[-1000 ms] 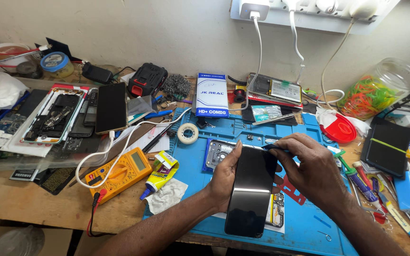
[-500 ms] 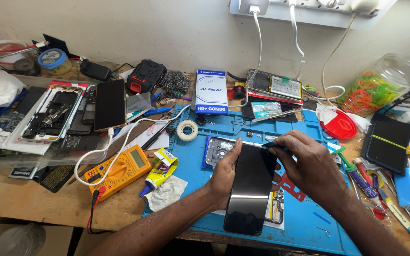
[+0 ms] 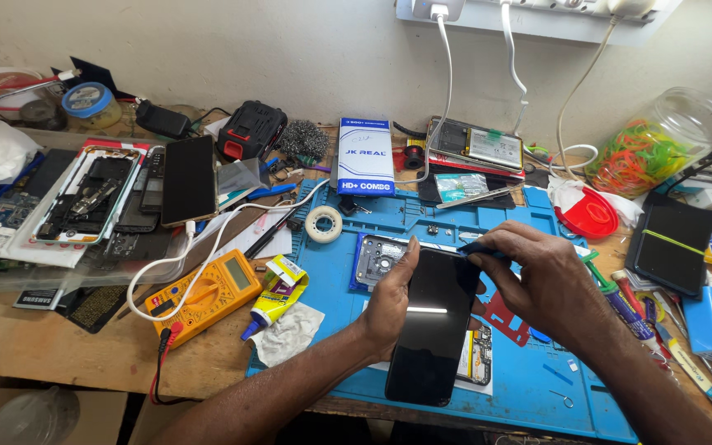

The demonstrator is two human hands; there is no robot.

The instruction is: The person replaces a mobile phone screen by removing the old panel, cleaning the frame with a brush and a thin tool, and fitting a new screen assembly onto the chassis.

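- Black phone screen panel (image 3: 434, 325) lies tilted over the opened phone body (image 3: 476, 356) on the blue repair mat (image 3: 422, 218), not yet seated flush.
- Left hand (image 3: 389, 301) grips the panel's left edge.
- Right hand (image 3: 537, 276) pinches a thin blue pry tool (image 3: 475, 246) at the panel's top corner.
- Judgement: panel work midway; yellow multimeter (image 3: 203, 292) idle nearby.

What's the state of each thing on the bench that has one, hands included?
Left hand: grips the black phone screen's left edge.
Right hand: pinches a thin tool at the screen's top edge.
Black phone screen: dark, lifted, tilted over the blue mat.
Opened phone: back off, insides exposed.
Yellow multimeter: lying flat, leads attached.
Clear jar: on its side, red lid off.
Glue tube: capped, lying down.
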